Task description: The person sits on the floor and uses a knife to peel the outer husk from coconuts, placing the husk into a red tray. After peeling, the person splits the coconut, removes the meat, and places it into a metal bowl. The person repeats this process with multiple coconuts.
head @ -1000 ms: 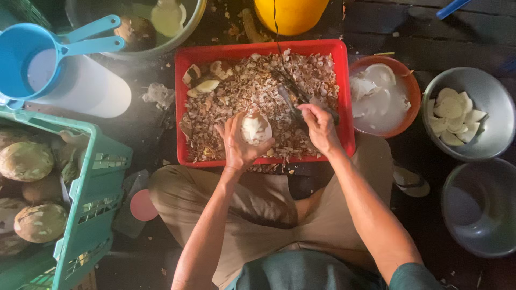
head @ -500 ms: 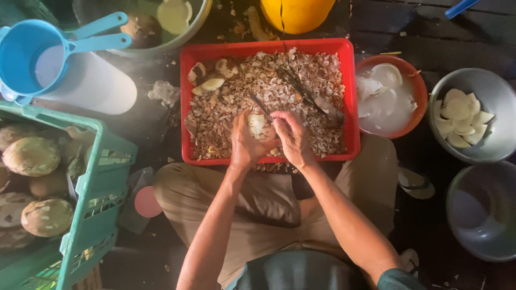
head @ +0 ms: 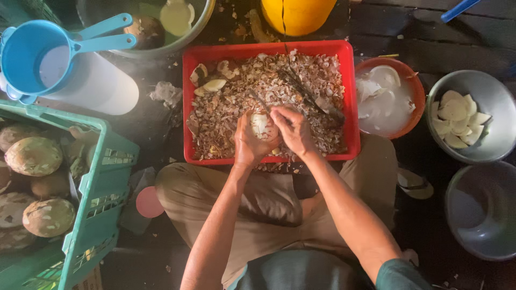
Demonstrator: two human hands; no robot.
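Two hands are working over a red tray [head: 188,107] of brown peelings on a dark plank floor [head: 441,37]: the left hand [head: 248,144] is closing its grip on a pale coconut piece [head: 261,124], the right hand [head: 293,128] pinching a thin blade [head: 258,100] against it, beside a green crate [head: 94,215] and a steel bowl [head: 497,102].
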